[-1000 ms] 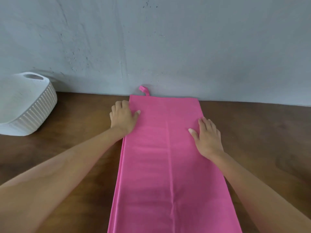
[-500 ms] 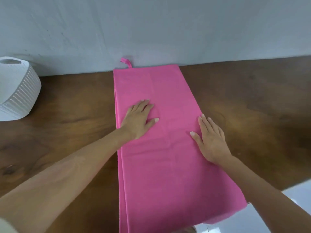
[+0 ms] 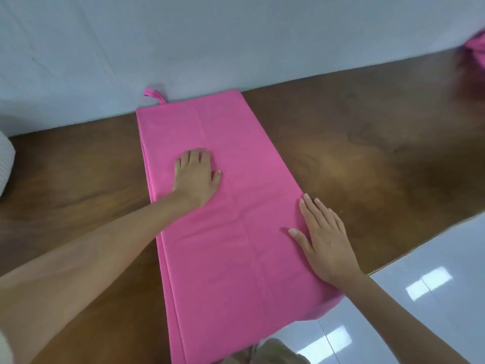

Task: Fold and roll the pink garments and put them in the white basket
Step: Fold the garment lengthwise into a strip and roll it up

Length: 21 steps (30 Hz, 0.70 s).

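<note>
Presses left hand (image 3: 195, 177) and right hand (image 3: 325, 240), each grip open flat and clasping nothing, onto a smooth, long, folded pink cloth garment (image 3: 231, 258) lying along the brown wooden surface (image 3: 367, 153), small loop (image 3: 154, 95) at its far corner by the pale wall (image 3: 236, 35). Shows only a ribbed sliver of white basket (image 3: 5, 158) far left, contents hidden.

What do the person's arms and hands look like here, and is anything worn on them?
Both forearms are bare up to the frame edge: no sleeves over them, no watch or bracelet at either wrist. The left hand and right hand wear no gloves or visible rings, and the nails look plain and unpainted.
</note>
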Each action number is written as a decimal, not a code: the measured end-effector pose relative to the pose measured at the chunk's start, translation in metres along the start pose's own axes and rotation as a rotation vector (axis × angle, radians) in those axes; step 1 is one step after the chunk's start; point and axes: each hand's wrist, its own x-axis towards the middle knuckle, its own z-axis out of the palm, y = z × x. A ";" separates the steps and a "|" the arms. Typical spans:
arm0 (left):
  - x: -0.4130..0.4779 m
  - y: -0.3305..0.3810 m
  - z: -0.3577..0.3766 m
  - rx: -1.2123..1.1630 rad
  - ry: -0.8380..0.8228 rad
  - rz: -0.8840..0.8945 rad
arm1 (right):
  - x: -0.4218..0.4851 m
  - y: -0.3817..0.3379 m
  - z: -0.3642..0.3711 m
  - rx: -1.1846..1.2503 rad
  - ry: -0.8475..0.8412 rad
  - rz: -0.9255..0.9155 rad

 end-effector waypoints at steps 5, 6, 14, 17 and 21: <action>0.036 0.038 0.005 -0.083 -0.080 0.323 | -0.002 -0.001 0.000 0.148 0.147 0.061; 0.046 0.046 0.006 -0.097 -0.104 0.401 | -0.003 0.000 0.001 0.167 0.183 0.072; 0.100 0.106 -0.010 -0.020 -0.356 0.610 | -0.008 0.002 0.004 0.220 0.325 0.193; 0.107 0.112 -0.011 0.014 -0.378 0.576 | -0.021 0.005 0.003 0.246 0.350 0.271; 0.111 0.113 -0.012 0.059 -0.383 0.563 | -0.052 0.014 0.003 0.210 0.340 0.323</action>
